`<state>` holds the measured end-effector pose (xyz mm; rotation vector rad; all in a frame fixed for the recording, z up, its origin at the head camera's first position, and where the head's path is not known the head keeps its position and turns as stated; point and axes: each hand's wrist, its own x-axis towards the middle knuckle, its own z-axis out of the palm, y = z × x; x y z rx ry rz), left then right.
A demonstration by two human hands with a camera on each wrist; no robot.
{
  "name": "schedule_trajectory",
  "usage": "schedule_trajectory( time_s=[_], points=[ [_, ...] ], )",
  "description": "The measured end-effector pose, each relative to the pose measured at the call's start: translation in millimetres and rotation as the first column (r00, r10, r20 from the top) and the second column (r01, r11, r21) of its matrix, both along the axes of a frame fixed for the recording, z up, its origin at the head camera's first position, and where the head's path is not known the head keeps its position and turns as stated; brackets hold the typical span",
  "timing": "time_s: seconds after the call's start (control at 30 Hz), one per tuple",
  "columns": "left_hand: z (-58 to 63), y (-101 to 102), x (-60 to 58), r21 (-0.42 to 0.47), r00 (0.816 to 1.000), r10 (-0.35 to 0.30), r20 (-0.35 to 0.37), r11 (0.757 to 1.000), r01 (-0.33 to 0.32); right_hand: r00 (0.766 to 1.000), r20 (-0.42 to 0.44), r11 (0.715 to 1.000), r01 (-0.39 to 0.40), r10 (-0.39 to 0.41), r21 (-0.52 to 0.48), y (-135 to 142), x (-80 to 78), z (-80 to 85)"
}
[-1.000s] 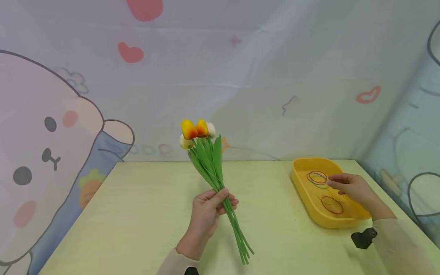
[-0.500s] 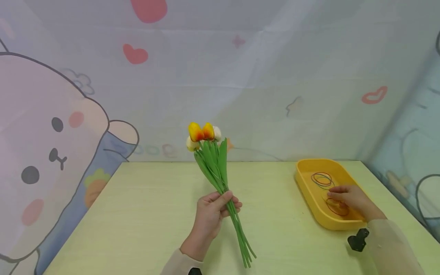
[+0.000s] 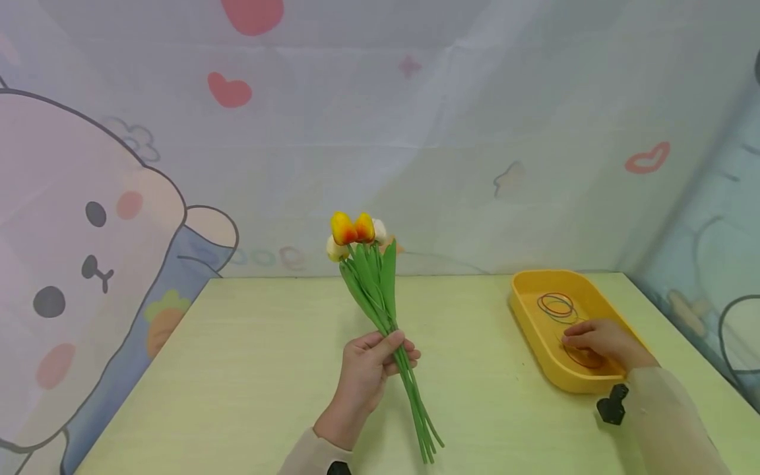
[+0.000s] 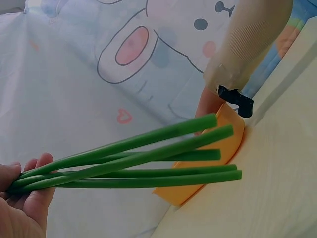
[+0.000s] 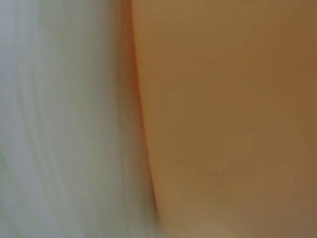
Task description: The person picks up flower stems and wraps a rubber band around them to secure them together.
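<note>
My left hand [image 3: 371, 363] grips a bunch of artificial tulips [image 3: 374, 280] by the green stems, yellow-orange and white heads pointing up and away. In the left wrist view, the cut ends of the stems [image 4: 163, 148] fan out beyond the fingers. Over on the right, my right hand [image 3: 602, 340] reaches down into a yellow tray [image 3: 543, 359], thumb and fingertips near each other at some thin rubber bands [image 3: 578, 356]. Whether they pinch a band is too small to tell. More coloured rubber bands [image 3: 557, 307] lie farther back in the tray. The right wrist view shows only blurred tray wall.
The tray stands on a pale wooden table [image 3: 237, 369] near its right edge. A printed cloth backdrop [image 3: 356, 132] rises behind the table and along its sides. A black wrist mount [image 3: 613, 404] sits by the right sleeve, close to the tray's front rim.
My right hand has lowered into the tray and shifted slightly towards the front, over the nearer rubber bands. The left hand keeps its grip on the tulips, nearly still; the view has shifted slightly.
</note>
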<state>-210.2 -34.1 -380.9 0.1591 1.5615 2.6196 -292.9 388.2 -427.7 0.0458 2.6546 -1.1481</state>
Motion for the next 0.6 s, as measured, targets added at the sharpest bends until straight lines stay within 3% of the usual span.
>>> schedule_trajectory(
  time_s=[0.3, 0.6],
  points=[
    [-0.1, -2.7, 0.2, -0.006, 1.0, -0.012, -0.001, 1.0, 0.012, 1.0, -0.006, 0.996, -0.018, 0.019, 0.089, -5.5, -2.1, 2.2],
    [-0.4, -3.3, -0.3, -0.021, 1.0, -0.028, 0.01, 0.999, 0.028, 0.999, 0.037, 1.0, 0.021, -0.021, 0.014, -8.6, 1.0, 0.5]
  ],
)
